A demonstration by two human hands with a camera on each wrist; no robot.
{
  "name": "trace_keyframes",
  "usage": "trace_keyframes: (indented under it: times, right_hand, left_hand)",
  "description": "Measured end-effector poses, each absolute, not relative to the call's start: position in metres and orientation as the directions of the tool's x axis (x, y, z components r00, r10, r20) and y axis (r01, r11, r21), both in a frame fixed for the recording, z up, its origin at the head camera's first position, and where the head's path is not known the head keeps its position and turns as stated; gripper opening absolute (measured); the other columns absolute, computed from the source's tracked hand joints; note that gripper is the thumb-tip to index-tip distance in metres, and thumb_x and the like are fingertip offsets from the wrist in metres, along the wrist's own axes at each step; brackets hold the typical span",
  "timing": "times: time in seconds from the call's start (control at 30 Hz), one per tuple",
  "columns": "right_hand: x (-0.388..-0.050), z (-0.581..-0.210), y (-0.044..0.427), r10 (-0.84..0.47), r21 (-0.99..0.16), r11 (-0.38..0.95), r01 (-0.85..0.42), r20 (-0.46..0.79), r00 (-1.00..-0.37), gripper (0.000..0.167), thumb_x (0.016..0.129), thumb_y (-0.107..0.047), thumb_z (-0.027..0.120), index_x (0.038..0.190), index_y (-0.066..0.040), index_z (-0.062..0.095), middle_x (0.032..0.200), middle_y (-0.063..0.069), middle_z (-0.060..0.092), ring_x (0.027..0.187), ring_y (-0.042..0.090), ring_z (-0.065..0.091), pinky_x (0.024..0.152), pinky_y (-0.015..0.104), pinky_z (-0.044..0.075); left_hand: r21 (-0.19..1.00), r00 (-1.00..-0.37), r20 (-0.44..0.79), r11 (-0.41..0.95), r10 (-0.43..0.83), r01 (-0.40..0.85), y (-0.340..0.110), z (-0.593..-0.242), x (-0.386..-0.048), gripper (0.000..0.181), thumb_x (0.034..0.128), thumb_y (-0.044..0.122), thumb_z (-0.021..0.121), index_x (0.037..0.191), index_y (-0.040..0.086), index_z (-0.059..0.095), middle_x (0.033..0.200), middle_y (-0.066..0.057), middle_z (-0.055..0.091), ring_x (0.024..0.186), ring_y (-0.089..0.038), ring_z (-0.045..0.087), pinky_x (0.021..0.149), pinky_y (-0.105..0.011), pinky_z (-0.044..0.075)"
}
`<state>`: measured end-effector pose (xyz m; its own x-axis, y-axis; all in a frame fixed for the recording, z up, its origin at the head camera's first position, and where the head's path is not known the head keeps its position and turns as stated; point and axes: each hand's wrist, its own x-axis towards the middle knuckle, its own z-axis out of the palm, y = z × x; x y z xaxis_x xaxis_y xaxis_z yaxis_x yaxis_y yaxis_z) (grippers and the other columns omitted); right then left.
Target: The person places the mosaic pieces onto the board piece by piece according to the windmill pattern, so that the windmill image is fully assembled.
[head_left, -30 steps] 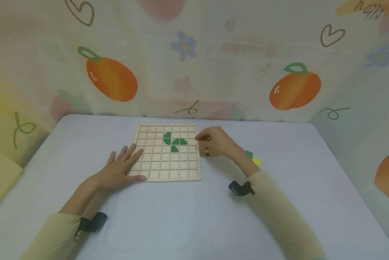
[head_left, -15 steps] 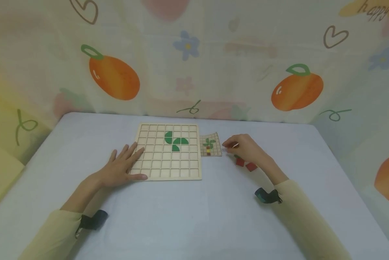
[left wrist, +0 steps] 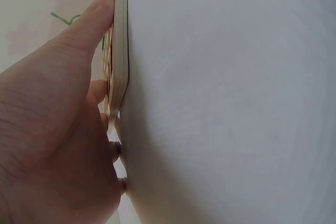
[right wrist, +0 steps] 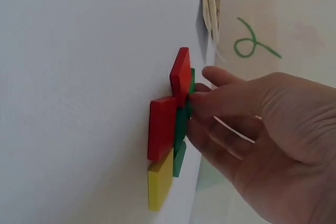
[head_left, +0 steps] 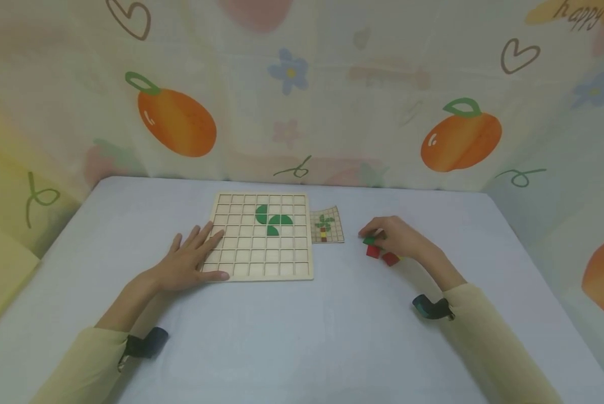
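from my remote post i see the left hand (head_left: 181, 269) spread on the grid board (head_left: 258, 258), apparently steadying it, the pattern card (head_left: 336, 231) between both hands, probably for viewing, and the right hand (head_left: 399, 237) at green tiles (right wrist: 180, 127), whether pinching one i cannot tell.

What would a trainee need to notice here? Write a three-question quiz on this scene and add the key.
1. Multiple choice: what colour are the flat quarter-circle pieces on the pale wooden square grid board?
A) red
B) green
C) yellow

2. True or false: in the head view, the left hand and the small beige printed card are at the same side of the board.

3. Count: in the right wrist view, how many flat red four-sided pieces show beside the right hand?

Key:
1. B
2. False; left hand at left, card at right
3. Two
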<state>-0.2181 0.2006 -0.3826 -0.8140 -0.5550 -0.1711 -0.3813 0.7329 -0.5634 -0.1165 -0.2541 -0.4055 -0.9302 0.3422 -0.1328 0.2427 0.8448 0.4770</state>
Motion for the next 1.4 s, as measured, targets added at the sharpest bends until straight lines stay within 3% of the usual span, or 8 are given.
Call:
trace_keyframes:
  times: [0.33,0.67,1.0,1.4]
  right_hand:
    - [-0.219,-0.38,0.199,-0.563,-0.508,0.769,-0.389,-0.25,-0.788,0.035,0.087,0.003,0.066,0.119,-0.01,0.07,0.117,0.007,0.062,0.109,0.027,0.056,0.094,0.044,0.051]
    - [-0.222,-0.375,0.188,-0.516,-0.476,0.808,-0.348,-0.284,-0.808,0.031,0.087,-0.002,0.072,0.118,-0.003,0.067,0.116,0.011,0.066,0.107,0.028,0.061,0.093,0.041,0.053]
    - [-0.226,-0.369,0.187,-0.506,-0.404,0.836,-0.371,-0.306,-0.806,0.018,0.084,-0.006,0.077,0.101,-0.003,0.074,0.094,0.005,0.07,0.089,0.023,0.059,0.085,0.038,0.054]
    - [-0.218,-0.365,0.188,-0.517,-0.439,0.82,-0.367,-0.296,-0.803,0.022,0.083,-0.006,0.077,0.105,-0.007,0.075,0.096,0.003,0.071,0.088,0.019,0.063,0.08,0.033,0.057]
  left_hand:
    - [0.482,-0.931,-0.124,0.841,0.343,0.246,-0.255,-0.406,-0.117,0.101,0.0829,0.057,0.069,0.155,0.004,0.022,0.161,-0.025,0.004,0.145,-0.05,-0.002,0.11,-0.068,-0.008]
    - [0.473,-0.931,-0.142,0.849,0.337,0.236,-0.255,-0.405,-0.117,0.101,0.0838,0.058,0.067,0.156,0.005,0.021,0.162,-0.024,0.004,0.146,-0.049,-0.002,0.11,-0.068,-0.008]
    - [0.475,-0.932,-0.157,0.852,0.328,0.22,-0.256,-0.408,-0.115,0.103,0.0829,0.061,0.067,0.156,0.007,0.02,0.162,-0.023,0.002,0.146,-0.048,-0.003,0.11,-0.067,-0.009]
    - [0.465,-0.931,-0.149,0.854,0.334,0.232,-0.255,-0.406,-0.116,0.101,0.0839,0.059,0.067,0.156,0.005,0.021,0.161,-0.025,0.004,0.146,-0.049,-0.002,0.11,-0.068,-0.008]
